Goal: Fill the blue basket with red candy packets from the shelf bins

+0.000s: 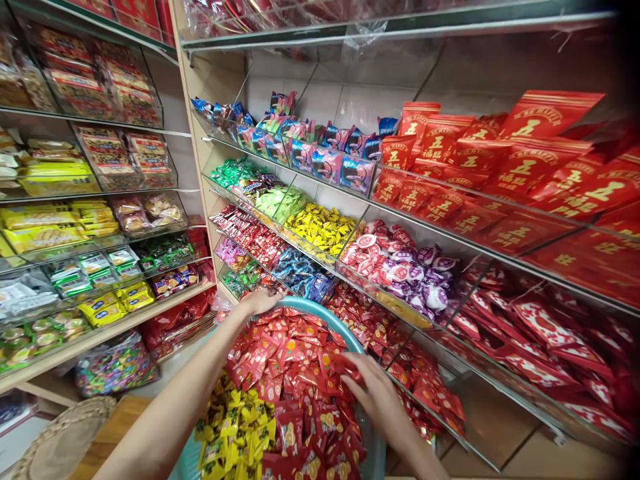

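A teal basket (345,328) full of red candy packets (295,347) and yellow-wrapped candies (235,420) fills the lower middle of the head view. My left hand (263,301) rests at the far left part of its rim, the fingers curled over or against it; how they grip is partly hidden. On the right, my right hand (373,390) is over the basket's right side, palm toward the red packets, with its fingers apart and nothing held in them.
Slanted clear-fronted shelves hold yellow candies (320,227), purple-and-white candies (420,273) and large red packets (530,167). Packaged snacks (50,227) line the left shelves. A bag of colourful sweets (117,363) and a woven round stool (65,440) stand low at the left.
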The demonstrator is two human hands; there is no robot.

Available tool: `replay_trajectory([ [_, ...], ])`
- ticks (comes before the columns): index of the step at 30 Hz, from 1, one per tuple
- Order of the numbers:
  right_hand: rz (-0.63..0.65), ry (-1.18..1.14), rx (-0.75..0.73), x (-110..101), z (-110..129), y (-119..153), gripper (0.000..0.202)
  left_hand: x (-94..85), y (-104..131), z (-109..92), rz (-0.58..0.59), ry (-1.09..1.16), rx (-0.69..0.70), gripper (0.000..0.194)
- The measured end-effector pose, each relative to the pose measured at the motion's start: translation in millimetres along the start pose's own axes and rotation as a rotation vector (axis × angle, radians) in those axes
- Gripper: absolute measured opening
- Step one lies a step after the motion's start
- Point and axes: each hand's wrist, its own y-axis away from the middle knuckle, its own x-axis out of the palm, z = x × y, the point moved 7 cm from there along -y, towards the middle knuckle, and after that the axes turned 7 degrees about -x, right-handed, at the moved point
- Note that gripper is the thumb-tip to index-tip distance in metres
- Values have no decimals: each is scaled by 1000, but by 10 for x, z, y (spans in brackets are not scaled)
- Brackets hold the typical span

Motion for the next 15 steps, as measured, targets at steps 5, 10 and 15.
replay_trajectory([
  [5, 105, 308, -284, 306, 49, -187, 41, -23, 23, -30, -9, 17, 41, 74],
  [10, 66, 424, -300, 397, -2, -240, 48, -18, 26, -21, 1, 20, 20, 75],
  [15, 45, 461, -270, 381, 4, -209, 57, -12, 7, -8, -5, 12, 24, 77],
])
